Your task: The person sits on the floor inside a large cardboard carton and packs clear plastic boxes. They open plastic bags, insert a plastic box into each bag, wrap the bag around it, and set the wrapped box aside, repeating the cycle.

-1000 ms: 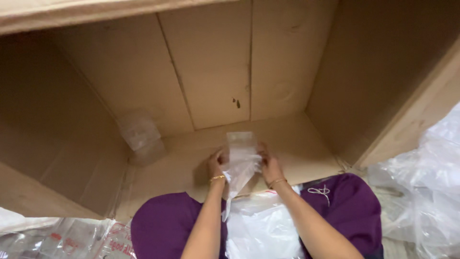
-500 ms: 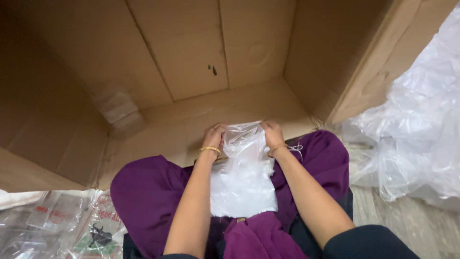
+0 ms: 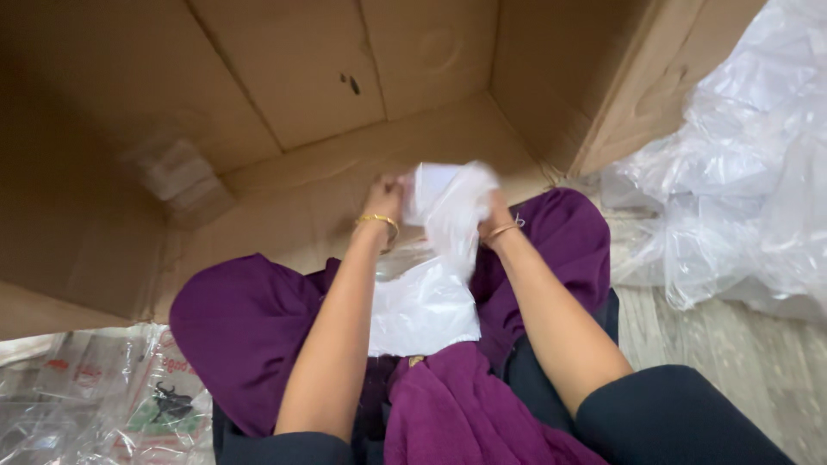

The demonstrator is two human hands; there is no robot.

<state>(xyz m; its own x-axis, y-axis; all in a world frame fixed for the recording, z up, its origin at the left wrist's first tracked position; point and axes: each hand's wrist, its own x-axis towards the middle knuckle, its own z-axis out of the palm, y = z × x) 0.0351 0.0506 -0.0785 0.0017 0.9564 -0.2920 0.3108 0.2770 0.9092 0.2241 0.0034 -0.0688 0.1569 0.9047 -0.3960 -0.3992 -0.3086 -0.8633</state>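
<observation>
Up off my lap comes the top of the clear plastic bag (image 3: 448, 215); half a second back it lay flatter across my knees, and now I've got its upper end bunched and lifted in front of the big open cardboard box (image 3: 284, 77). My left hand (image 3: 385, 196) pinches the bag's left edge, fingers closed on the film. My right hand (image 3: 493, 211) is mostly hidden behind the crumpled plastic, but it looks clamped on the other side of the same bunch. The picture is blurred right there, so I can't make out single fingers.

Down below, the rest of the bag trails onto a white folded piece (image 3: 426, 314) resting on my purple garment (image 3: 250, 319), between my forearms. Whether that white piece sits inside the bag or just under it, I can't tell.

Inside the box, one small clear packet (image 3: 177, 176) lies against the left wall, well apart from my hands. To my right sits a heap of loose plastic sheeting (image 3: 741, 172); at my left knee, printed clear bags (image 3: 103, 396) on the floor.

Judging by that, the work is early: one packet in, this one in my grip, not yet in the box.
</observation>
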